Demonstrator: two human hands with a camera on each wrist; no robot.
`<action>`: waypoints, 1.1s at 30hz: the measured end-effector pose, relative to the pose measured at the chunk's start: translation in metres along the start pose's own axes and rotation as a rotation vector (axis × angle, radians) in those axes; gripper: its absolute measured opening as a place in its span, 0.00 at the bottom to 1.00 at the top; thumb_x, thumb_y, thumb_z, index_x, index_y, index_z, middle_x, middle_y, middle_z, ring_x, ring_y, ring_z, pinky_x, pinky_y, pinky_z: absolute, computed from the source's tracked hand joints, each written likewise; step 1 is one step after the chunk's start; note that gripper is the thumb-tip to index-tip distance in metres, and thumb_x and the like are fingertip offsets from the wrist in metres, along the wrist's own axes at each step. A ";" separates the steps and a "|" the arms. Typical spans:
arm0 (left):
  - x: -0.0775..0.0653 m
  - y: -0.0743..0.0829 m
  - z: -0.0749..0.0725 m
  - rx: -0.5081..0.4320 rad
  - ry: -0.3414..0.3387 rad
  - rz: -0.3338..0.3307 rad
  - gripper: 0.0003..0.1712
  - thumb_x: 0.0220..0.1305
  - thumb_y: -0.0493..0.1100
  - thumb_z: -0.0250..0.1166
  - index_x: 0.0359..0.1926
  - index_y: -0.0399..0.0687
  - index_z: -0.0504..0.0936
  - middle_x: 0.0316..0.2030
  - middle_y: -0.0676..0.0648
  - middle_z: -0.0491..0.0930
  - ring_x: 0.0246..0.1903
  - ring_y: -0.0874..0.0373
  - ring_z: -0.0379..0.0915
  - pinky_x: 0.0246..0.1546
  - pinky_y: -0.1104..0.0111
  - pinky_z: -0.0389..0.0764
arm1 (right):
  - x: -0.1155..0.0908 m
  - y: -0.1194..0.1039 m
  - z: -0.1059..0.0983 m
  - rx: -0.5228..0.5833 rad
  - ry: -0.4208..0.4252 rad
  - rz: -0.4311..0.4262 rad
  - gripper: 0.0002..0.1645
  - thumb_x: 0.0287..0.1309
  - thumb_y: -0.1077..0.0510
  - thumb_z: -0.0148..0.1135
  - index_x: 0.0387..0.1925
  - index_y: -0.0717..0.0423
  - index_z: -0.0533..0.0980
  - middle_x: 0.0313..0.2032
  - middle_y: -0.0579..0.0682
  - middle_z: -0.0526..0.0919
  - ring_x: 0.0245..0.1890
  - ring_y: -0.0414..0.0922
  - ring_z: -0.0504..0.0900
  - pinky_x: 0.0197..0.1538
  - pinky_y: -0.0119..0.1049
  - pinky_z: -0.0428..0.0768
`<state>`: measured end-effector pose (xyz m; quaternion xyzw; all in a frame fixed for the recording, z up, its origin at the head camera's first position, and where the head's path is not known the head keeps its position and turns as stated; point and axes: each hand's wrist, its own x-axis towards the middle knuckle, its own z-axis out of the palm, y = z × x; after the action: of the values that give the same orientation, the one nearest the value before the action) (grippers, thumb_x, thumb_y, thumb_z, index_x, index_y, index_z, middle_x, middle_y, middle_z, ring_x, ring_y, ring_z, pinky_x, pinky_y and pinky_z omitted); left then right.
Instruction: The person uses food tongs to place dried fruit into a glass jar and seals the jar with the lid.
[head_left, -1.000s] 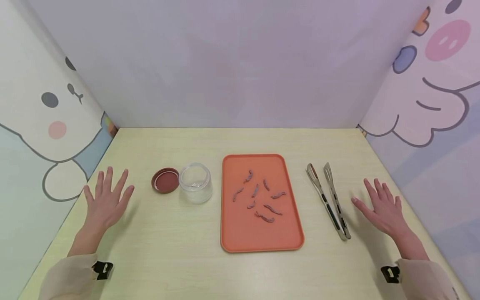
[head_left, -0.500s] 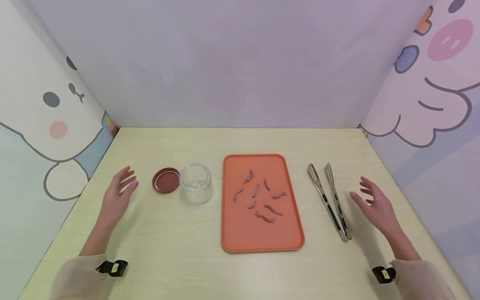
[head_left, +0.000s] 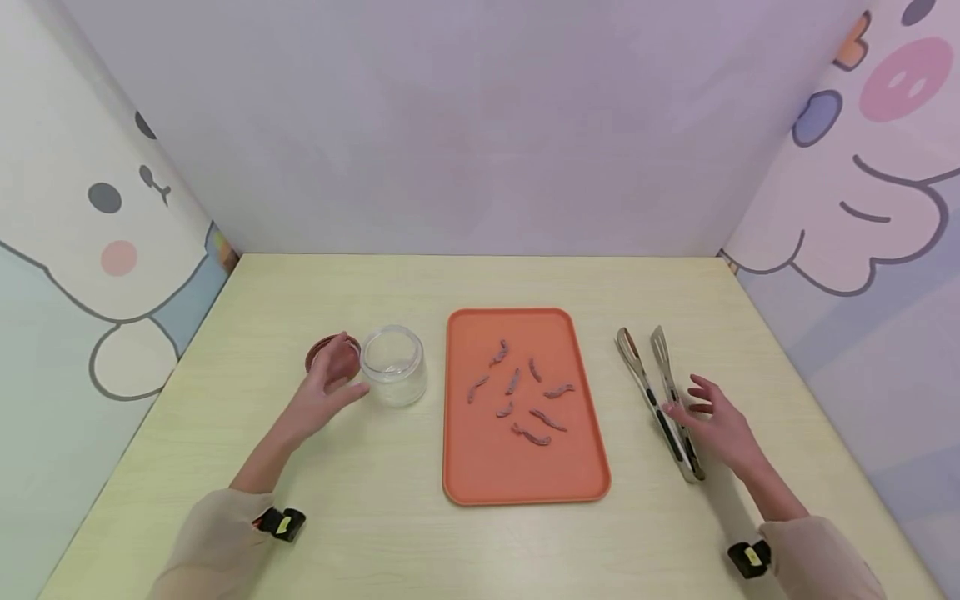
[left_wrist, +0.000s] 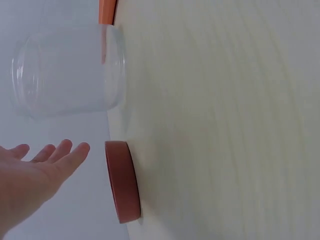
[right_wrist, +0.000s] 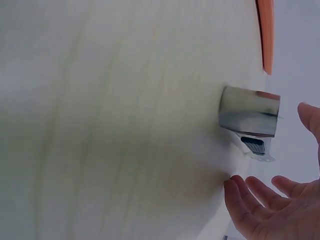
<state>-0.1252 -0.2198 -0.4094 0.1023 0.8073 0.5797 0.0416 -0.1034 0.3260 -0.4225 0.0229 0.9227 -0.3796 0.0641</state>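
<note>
My left hand hovers over the dark red round lid, covering part of it in the head view. Its fingers are loosely bent and hold nothing. In the left wrist view the lid stands apart from the fingertips, with the clear jar beyond. The open-topped jar stands upright just right of the hand. On the other side, my right hand is at the metal tongs, its thumb overlapping their right arm. Its fingers are spread and slightly bent, with a gap to the tongs' hinge end in the right wrist view.
An orange tray lies mid-table between jar and tongs. Several small, wrinkled, purplish-brown strips are scattered on it. A plain pale wall rises behind the table, with cartoon-printed walls at both sides.
Both hands have gone from flat and spread to loosely bent. The left has moved right, over the lid beside the jar; the right has moved left to the tongs.
</note>
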 end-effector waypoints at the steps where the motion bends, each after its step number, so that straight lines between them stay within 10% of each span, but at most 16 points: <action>1: 0.002 0.000 0.003 0.002 -0.008 0.003 0.48 0.56 0.38 0.62 0.68 0.46 0.39 0.64 0.36 0.44 0.60 0.40 0.47 0.55 0.50 0.55 | 0.001 0.000 0.001 -0.010 -0.006 0.006 0.50 0.55 0.43 0.56 0.65 0.66 0.43 0.56 0.72 0.57 0.52 0.65 0.63 0.45 0.58 0.67; 19: 0.019 -0.001 0.022 0.046 -0.019 0.006 0.55 0.52 0.44 0.66 0.68 0.48 0.36 0.62 0.34 0.53 0.62 0.46 0.46 0.57 0.55 0.55 | 0.011 0.004 0.017 -0.284 0.037 -0.147 0.60 0.42 0.42 0.66 0.63 0.71 0.45 0.43 0.72 0.70 0.40 0.63 0.71 0.34 0.54 0.72; 33: 0.018 0.004 0.023 0.042 -0.019 0.016 0.52 0.52 0.41 0.66 0.68 0.48 0.40 0.60 0.32 0.54 0.60 0.43 0.48 0.55 0.53 0.58 | 0.011 0.001 0.011 -0.229 0.062 -0.158 0.47 0.45 0.63 0.61 0.62 0.72 0.46 0.41 0.73 0.70 0.39 0.63 0.71 0.35 0.56 0.69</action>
<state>-0.1377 -0.1938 -0.4117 0.1153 0.8180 0.5619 0.0425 -0.1132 0.3187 -0.4324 -0.0458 0.9603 -0.2750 0.0077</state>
